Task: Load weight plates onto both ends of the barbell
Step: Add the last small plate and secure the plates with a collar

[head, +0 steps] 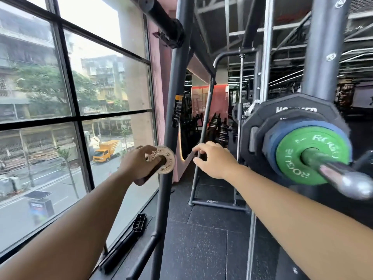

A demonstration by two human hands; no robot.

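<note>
My left hand (137, 161) grips a small white Rogue plate (164, 161) in front of a dark rack upright, thumb at its centre hole. My right hand (214, 160) hovers in the air to the right of that plate, fingers loosely curled and holding nothing. At the right, the barbell sleeve (347, 178) points toward me. It carries a green Rogue plate (296, 156), a blue plate (274, 138) behind it and a large black plate (260, 118) behind that. The sleeve's bare steel end sticks out past the green plate.
A dark slanted rack upright (171, 110) stands just behind the white plate. A big window (60, 98) fills the left side. Black rubber floor tiles (201, 239) lie below, with rack base bars (220, 204) on them. More racks stand behind.
</note>
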